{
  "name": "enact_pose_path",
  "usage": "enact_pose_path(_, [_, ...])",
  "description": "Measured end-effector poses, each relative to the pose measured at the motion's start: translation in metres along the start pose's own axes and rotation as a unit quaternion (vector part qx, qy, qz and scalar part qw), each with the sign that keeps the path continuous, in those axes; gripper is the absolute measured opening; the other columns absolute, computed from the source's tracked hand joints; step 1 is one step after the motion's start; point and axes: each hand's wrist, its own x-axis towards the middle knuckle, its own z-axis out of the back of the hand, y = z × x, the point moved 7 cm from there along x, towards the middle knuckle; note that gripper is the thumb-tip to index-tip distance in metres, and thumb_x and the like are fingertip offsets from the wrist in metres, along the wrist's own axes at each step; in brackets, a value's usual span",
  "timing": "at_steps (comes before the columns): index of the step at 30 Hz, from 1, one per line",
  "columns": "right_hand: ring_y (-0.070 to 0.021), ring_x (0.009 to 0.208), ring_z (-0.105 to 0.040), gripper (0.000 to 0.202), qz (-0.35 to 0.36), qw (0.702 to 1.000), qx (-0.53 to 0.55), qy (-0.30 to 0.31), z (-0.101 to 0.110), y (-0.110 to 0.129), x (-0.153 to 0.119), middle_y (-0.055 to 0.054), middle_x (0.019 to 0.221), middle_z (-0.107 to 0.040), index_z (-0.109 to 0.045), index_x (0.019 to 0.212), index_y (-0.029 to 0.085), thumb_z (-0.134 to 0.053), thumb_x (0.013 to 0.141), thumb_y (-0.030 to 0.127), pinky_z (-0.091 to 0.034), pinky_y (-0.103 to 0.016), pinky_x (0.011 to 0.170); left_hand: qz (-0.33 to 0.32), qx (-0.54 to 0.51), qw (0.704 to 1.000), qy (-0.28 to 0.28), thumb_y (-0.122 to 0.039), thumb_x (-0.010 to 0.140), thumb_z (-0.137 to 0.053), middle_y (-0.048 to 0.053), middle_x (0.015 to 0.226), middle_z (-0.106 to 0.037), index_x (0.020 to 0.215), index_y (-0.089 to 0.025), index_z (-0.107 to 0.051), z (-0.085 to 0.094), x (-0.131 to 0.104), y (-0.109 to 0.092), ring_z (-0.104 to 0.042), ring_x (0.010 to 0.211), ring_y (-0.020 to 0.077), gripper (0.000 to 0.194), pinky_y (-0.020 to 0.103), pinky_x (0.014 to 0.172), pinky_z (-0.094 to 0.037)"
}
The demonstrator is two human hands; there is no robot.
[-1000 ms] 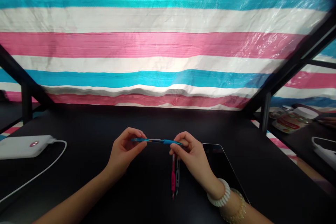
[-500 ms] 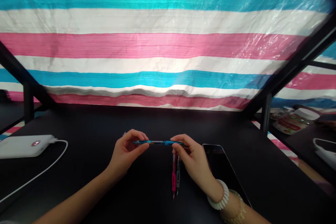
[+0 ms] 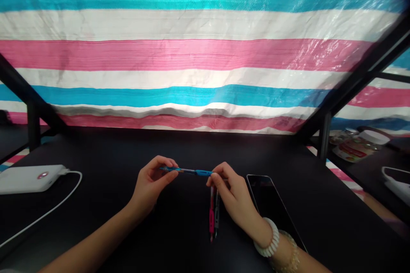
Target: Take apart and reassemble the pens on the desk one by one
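Observation:
A blue pen is held level above the black table, stretched between my two hands. My left hand pinches its left end between thumb and fingers. At the other end, the fingertips of my right hand close around the pen's tip, which they hide. Below and just left of my right hand, a pink pen and a grey pen lie side by side on the table. My right hand covers part of their far ends.
A dark phone lies right of my right hand. On the left sits a white power bank with a white cable. Black frame bars slope up on both sides before a striped sheet. A lidded jar stands far right.
The blue pen has shifted slightly left with my left hand, and its right end now tips a little lower. More of its blue grip shows beside my right fingers.

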Motion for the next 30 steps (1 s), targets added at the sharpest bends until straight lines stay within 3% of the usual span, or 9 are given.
enact_pose_path(6, [-0.0106, 0.049, -0.039, 0.047, -0.004, 0.999, -0.042, -0.017, 0.0047, -0.0025, -0.0019, 0.004, 0.052, -0.042, -0.053, 0.063, 0.019, -0.043, 0.1, 0.046, -0.029, -0.025, 0.048, -0.005, 0.002, 1.0, 0.012, -0.021, 0.075, -0.08, 0.002, 0.092, -0.066, 0.082, -0.02, -0.064, -0.0035, -0.0022, -0.0012, -0.062, 0.086, 0.014, 0.017, 0.023, 0.077, -0.049])
enact_pose_path(9, [-0.0118, 0.05, -0.043, 0.032, -0.025, 1.0, -0.009, -0.008, 0.0019, -0.005, -0.0015, 0.005, 0.055, -0.047, -0.063, 0.09, 0.019, -0.047, 0.099, 0.045, -0.031, -0.024, 0.048, -0.008, 0.009, 1.0, -0.002, -0.021, 0.074, -0.08, 0.001, 0.091, -0.067, 0.081, -0.019, -0.065, -0.0017, -0.0024, -0.0016, -0.062, 0.086, 0.0138, 0.017, 0.022, 0.076, -0.049])
enact_pose_path(11, [-0.0136, 0.058, -0.052, 0.027, -0.016, 1.0, 0.018, -0.002, -0.0011, -0.0026, -0.0007, 0.003, 0.065, -0.057, -0.056, 0.117, 0.02, -0.053, 0.096, 0.038, -0.039, -0.024, 0.053, -0.007, 0.006, 1.0, -0.015, -0.021, 0.074, -0.08, 0.001, 0.091, -0.066, 0.081, -0.019, -0.064, 0.0006, -0.0019, -0.0016, -0.063, 0.086, 0.014, 0.018, 0.022, 0.077, -0.049])
enact_pose_path(13, [-0.015, 0.068, -0.058, 0.031, 0.002, 0.999, 0.032, -0.01, -0.0016, 0.0008, 0.0004, 0.001, 0.077, -0.064, -0.047, 0.125, 0.021, -0.054, 0.095, 0.029, -0.045, -0.024, 0.06, -0.007, 0.0, 1.0, -0.023, -0.022, 0.074, -0.081, 0.001, 0.091, -0.066, 0.081, -0.02, -0.064, 0.0023, -0.0013, -0.0017, -0.064, 0.087, 0.0146, 0.018, 0.023, 0.078, -0.05])
enact_pose_path(18, [-0.0134, 0.06, -0.054, 0.009, -0.013, 1.0, 0.024, -0.011, 0.0006, -0.0016, 0.0023, 0.0, 0.078, -0.066, -0.05, 0.1, 0.022, -0.048, 0.098, 0.031, -0.039, -0.024, 0.054, 0.0, -0.002, 1.0, -0.019, -0.022, 0.074, -0.081, 0.001, 0.091, -0.067, 0.082, -0.02, -0.064, 0.0017, -0.0008, -0.0007, -0.064, 0.086, 0.014, 0.018, 0.023, 0.078, -0.049])
enact_pose_path(22, [-0.0127, 0.056, -0.05, 0.036, -0.024, 1.0, 0.002, 0.007, 0.0008, -0.0038, 0.0019, 0.001, 0.065, -0.057, -0.054, 0.074, 0.02, -0.044, 0.101, 0.042, -0.037, -0.025, 0.053, 0.001, -0.007, 1.0, -0.016, -0.022, 0.074, -0.081, 0.001, 0.092, -0.067, 0.083, -0.02, -0.064, 0.0007, -0.0008, 0.0003, -0.063, 0.086, 0.0132, 0.018, 0.022, 0.078, -0.049])
enact_pose_path(24, [-0.0134, 0.056, -0.05, 0.036, -0.027, 1.0, 0.002, 0.009, 0.0002, -0.0045, 0.0016, 0.001, 0.063, -0.056, -0.057, 0.077, 0.02, -0.043, 0.101, 0.044, -0.038, -0.025, 0.054, -0.001, -0.005, 1.0, -0.016, -0.022, 0.074, -0.081, 0.001, 0.091, -0.066, 0.083, -0.02, -0.065, 0.0006, -0.0012, 0.0001, -0.062, 0.086, 0.013, 0.018, 0.022, 0.078, -0.049])
enact_pose_path(27, [-0.0154, 0.063, -0.057, 0.019, -0.026, 1.0, 0.014, -0.004, 0.0004, -0.0047, 0.0018, 0.001, 0.074, -0.064, -0.057, 0.105, 0.022, -0.054, 0.096, 0.038, -0.042, -0.025, 0.056, 0.003, 0.003, 1.0, -0.016, -0.022, 0.074, -0.081, 0.001, 0.092, -0.066, 0.083, -0.02, -0.065, 0.0011, -0.0021, 0.0006, -0.062, 0.085, 0.0124, 0.018, 0.021, 0.076, -0.048])
enact_pose_path(30, [-0.016, 0.067, -0.061, 0.011, -0.009, 1.0, -0.006, -0.015, 0.0016, -0.002, 0.0021, 0.0, 0.076, -0.067, -0.055, 0.101, 0.022, -0.058, 0.093, 0.029, -0.044, -0.025, 0.059, 0.005, -0.001, 1.0, -0.02, -0.023, 0.074, -0.081, 0.001, 0.092, -0.066, 0.084, -0.02, -0.065, 0.0022, -0.0019, 0.0016, -0.062, 0.085, 0.0123, 0.018, 0.021, 0.077, -0.048])
